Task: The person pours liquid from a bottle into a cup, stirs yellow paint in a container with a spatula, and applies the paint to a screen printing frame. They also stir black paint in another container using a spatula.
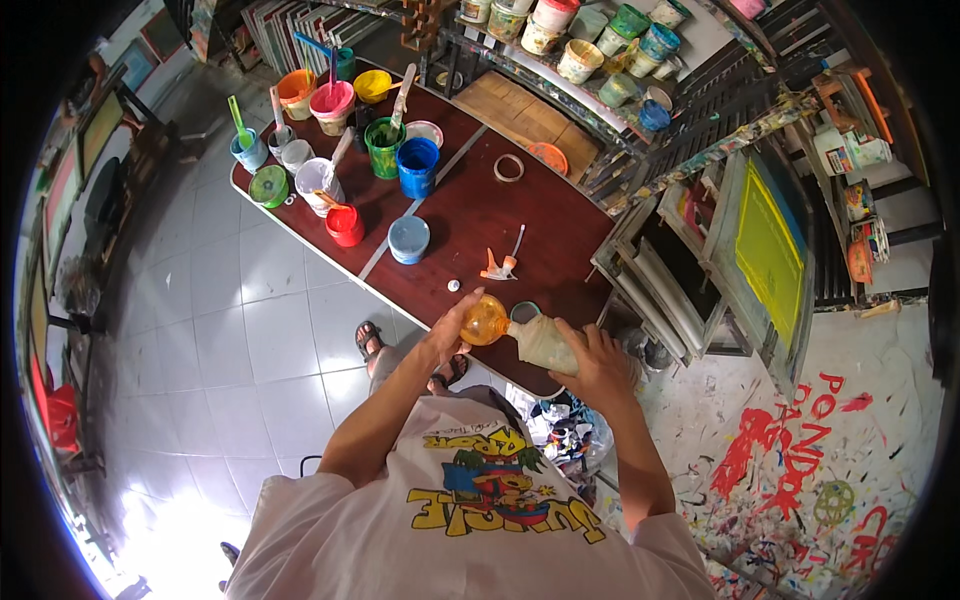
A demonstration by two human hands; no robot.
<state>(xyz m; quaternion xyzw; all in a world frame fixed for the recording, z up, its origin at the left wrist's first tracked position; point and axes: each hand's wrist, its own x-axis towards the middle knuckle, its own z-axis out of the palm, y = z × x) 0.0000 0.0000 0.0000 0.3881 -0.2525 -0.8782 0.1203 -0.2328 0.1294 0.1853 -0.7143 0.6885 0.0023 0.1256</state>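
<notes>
My left hand [449, 328] is wrapped round a translucent orange bottle [484, 321] over the near edge of the dark red table [470, 215]. In my right hand [602, 372] lies a pale, cloudy plastic bottle [547, 345], tipped on its side. The two bottles' necks meet or nearly meet; whether liquid passes between them is too small to tell. Beyond them on the tabletop lies an orange and white spray trigger head [500, 266] with its tube attached. A small white cap [454, 286] sits to its left. A round rim [524, 312] shows behind the pale bottle.
Several paint tubs stand at the table's left and far side, among them a blue bucket [417, 170], a grey-blue tub [408, 240] and a red pot [344, 226]. A tape roll [508, 168] lies farther back. Framed screens [755, 260] lean at the right; paint shelves [580, 60] stand behind.
</notes>
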